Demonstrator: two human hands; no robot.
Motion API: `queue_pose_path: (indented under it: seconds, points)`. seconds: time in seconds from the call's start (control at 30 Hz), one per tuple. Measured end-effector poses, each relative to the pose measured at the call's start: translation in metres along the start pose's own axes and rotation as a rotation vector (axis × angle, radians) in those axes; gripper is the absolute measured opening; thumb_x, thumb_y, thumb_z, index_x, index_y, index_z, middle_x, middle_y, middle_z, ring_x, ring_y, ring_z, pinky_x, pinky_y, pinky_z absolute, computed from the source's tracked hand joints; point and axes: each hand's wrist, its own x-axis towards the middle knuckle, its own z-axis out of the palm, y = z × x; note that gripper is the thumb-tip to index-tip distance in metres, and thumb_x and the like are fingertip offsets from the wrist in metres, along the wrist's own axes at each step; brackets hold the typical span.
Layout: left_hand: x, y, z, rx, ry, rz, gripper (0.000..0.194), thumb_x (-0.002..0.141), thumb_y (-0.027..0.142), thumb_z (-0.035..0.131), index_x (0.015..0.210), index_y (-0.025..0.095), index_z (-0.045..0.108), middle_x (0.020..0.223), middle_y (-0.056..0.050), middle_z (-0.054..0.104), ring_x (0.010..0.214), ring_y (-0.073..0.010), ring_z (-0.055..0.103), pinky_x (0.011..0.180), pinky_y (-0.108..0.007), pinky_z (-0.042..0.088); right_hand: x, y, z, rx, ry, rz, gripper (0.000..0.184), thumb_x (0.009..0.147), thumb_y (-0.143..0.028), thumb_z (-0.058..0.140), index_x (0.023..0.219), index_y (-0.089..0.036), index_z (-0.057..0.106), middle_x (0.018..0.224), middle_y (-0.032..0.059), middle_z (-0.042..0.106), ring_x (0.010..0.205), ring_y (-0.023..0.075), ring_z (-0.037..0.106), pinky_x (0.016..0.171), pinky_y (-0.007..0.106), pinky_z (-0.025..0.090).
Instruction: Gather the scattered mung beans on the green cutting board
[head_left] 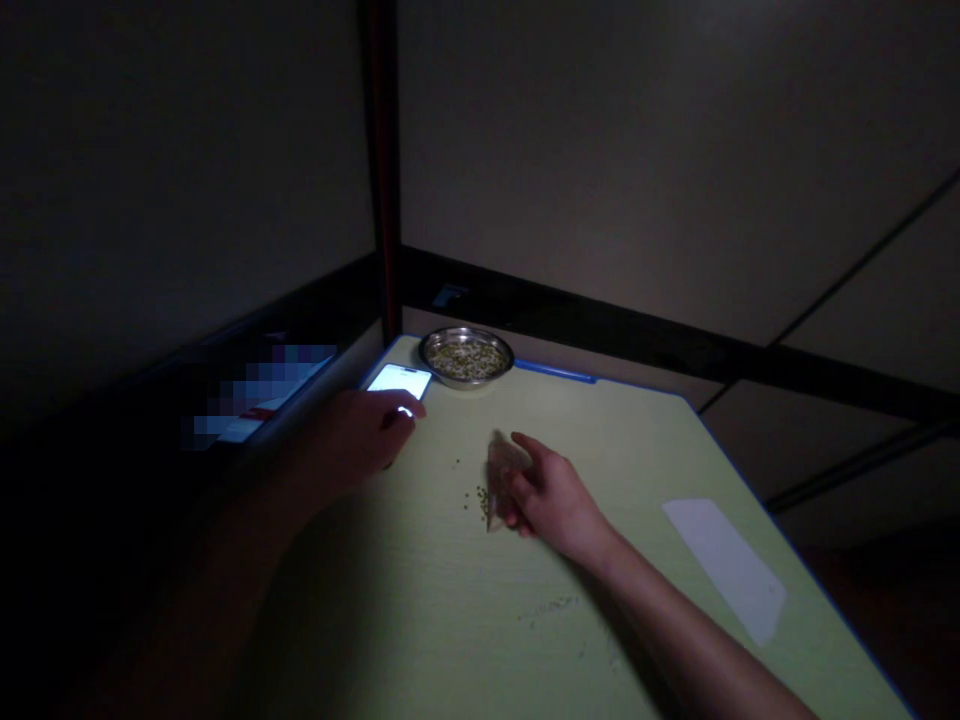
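Observation:
My right hand (551, 490) is closed on a see-through plastic piece (501, 480), held upright at the table top; its exact kind is hard to make out. Several small greenish beans (481, 500) lie loose against its left side. My left hand (367, 430) is in shadow over the near end of a lit phone (401, 380). Its visible fingers are bent but apart, with screen light showing between them; whether they touch the phone I cannot tell. Behind the hands stands a round metal bowl (465, 378) with many small green and pale beans in it.
The pale green table (420, 600) has a blue edge and meets dim walls at the back. On the right lies a flat white sheet (727, 565). A blue strip (555, 371) runs along the back edge. Faint marks (559, 606) show on the near surface.

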Motion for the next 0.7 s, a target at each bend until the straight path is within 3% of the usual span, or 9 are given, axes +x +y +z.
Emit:
queue_pose_path:
  seconds: [0.1,0.2,0.33,0.47,0.7]
  points:
    - [0.001,-0.003,0.001,0.005,-0.001,0.015,0.034,0.081,0.036,0.045,0.094,0.02,0.072,0.05,0.004,0.059,0.046,-0.0145,0.052,0.05,-0.027,0.035,-0.003,-0.008,-0.023,-0.058,0.065,-0.041,0.051,0.092,-0.03,0.052,0.14,-0.013,0.047,0.061,-0.0006,0.064,0.041,0.0131,0.054,0.039,0.023,0.042]
    - [0.001,-0.005,0.002,0.016,-0.001,0.018,0.035,0.083,0.038,0.044,0.095,0.02,0.072,0.049,0.004,0.057,0.045,-0.0146,0.051,0.049,-0.028,0.034,-0.012,-0.013,-0.063,-0.122,0.153,-0.092,0.036,0.093,-0.038,0.052,0.119,-0.015,0.057,0.061,0.0006,0.066,0.046,0.0142,0.056,0.045,0.025,0.043]
    - [0.003,-0.007,0.003,0.002,-0.017,-0.004,0.036,0.084,0.038,0.043,0.096,0.019,0.071,0.05,0.003,0.058,0.046,-0.0155,0.053,0.05,-0.029,0.036,-0.029,-0.013,-0.104,-0.226,0.203,-0.168,0.022,0.09,-0.038,0.056,0.092,-0.017,0.062,0.076,0.006,0.071,0.066,0.0173,0.065,0.061,0.028,0.048]
    - [0.007,-0.013,0.006,-0.037,-0.009,0.015,0.039,0.087,0.038,0.04,0.105,0.018,0.068,0.063,-0.001,0.065,0.054,-0.0169,0.059,0.054,-0.029,0.042,-0.041,-0.004,-0.11,-0.175,0.175,-0.154,0.024,0.089,-0.04,0.057,0.087,-0.017,0.063,0.076,0.0048,0.068,0.066,0.0163,0.061,0.061,0.029,0.047]
    - [0.005,-0.018,0.015,-0.214,0.036,0.015,0.04,0.083,0.026,0.039,0.117,0.019,0.058,0.097,-0.008,0.069,0.063,-0.0161,0.061,0.055,-0.029,0.049,-0.056,0.017,-0.103,0.039,0.191,-0.093,0.04,0.081,-0.052,0.065,0.1,-0.018,0.059,0.064,-0.0009,0.061,0.054,0.015,0.055,0.053,0.029,0.045]
